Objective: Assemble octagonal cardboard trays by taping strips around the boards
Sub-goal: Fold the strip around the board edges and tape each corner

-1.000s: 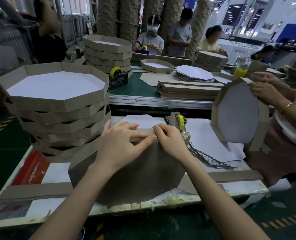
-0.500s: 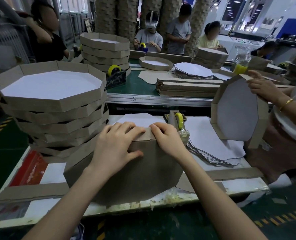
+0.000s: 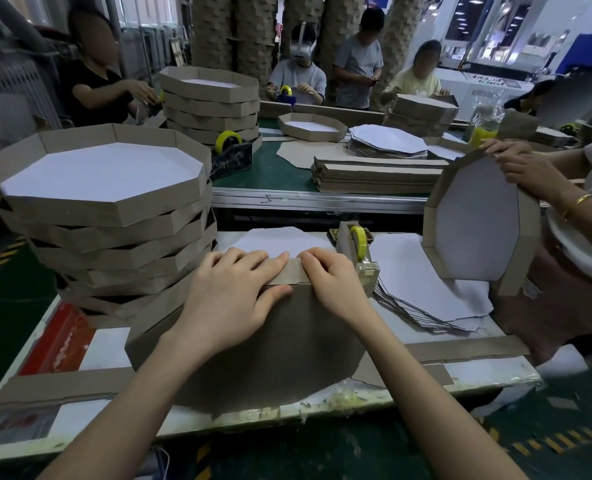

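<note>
At the near edge of the surface [image 3: 478,374], a loose strip [image 3: 59,384] lies flat to the left. Just behind it stands the task's board [image 3: 270,358], an octagon up on one edge near the middle of the surface. Its brown back faces the wearer and its other face is turned away. The left hand [image 3: 232,299] lies spread over the top edge, fingers fairly straight and pressing down, with the thumb laid along the seam on the near face. The right hand [image 3: 332,282] has its fingers bent over the far side and grips the wall strip [image 3: 289,271] against the same edge.

That strip's long axis runs left to right across the top edge. It then follows the board's upper-left side down towards the surface. The board itself has no long axis.

The step in hand looks like seating the strip on one side of the octagon. The next move probably calls for tape from the dispenser [image 3: 356,247] just beside the right hand, while one hand keeps the strip flush. After that the board would be turned to its next side.

White boards [image 3: 426,289] lie fanned to the right. Finished trays [image 3: 104,202] are stacked high on the left. Farther right, another person's hands steady a tray on edge [image 3: 478,220].
</note>
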Available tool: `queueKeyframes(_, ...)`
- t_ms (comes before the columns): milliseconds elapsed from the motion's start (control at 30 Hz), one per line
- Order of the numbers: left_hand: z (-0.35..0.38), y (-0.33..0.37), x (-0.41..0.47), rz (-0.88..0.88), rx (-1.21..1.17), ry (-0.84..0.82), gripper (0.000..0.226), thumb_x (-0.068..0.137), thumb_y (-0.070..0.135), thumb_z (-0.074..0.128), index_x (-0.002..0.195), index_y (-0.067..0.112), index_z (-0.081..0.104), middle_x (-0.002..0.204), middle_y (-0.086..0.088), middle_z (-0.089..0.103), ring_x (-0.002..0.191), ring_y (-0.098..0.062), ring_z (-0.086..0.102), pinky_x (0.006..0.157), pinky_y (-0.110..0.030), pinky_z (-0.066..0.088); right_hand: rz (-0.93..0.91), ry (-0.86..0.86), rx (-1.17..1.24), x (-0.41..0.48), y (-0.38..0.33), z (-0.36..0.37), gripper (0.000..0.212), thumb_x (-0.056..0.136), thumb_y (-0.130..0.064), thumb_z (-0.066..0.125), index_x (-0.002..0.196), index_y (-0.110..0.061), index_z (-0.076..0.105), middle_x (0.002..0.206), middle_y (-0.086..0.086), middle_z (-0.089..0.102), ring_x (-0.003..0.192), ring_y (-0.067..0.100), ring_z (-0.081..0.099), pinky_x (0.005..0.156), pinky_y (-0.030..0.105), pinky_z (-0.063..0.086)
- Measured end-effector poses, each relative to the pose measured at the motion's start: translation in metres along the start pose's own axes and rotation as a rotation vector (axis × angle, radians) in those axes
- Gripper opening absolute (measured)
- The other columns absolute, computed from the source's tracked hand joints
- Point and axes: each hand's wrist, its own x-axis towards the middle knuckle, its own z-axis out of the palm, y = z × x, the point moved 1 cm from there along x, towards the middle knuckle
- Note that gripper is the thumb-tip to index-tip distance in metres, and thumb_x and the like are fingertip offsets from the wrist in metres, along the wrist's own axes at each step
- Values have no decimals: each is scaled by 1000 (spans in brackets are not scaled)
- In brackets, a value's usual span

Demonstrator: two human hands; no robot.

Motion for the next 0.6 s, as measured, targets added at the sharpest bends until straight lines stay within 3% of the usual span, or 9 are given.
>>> queueKeyframes(167,1,-5,6,-3,-76,-43,58,90,69,35,144,47,36,136,18,52,123,-12,44,98,-34,30,1,16,16,1,2,1,27,100,-10,48,84,3,66,80,15,66,78,19,55,64,15,37)
queueKeyframes(300,5,2,12,-9,150,-140,88,75,76,55,148,39,23,136,11,46,123,-16,41,99,-38,31,13,19,-5,2,6,3,28,100,-13,47,84,-3,67,81,6,67,78,13,56,67,18,39)
queueKeyframes(433,6,24,32,8,144,-49,73,71,79,51,123,28,47,120,7,55,113,-17,50,91,-39,36,-15,20,-23,1,6,4,27,100,-14,48,84,-6,68,78,3,67,75,12,57,66,25,41)
queueKeyframes(533,10,39,47,49,46,-118,74,75,72,56,130,25,40,122,4,56,114,-18,53,89,-37,40,62,0,34,4,11,-5,21,101,-18,50,103,-8,69,91,2,68,83,11,60,72,19,45)
queueKeyframes(600,11,39,49,51,44,-144,85,74,80,51,137,26,36,123,3,60,113,-19,57,85,-36,45,177,-58,225,6,21,-18,24,103,-25,48,115,-10,63,90,-1,64,82,9,59,74,19,47)
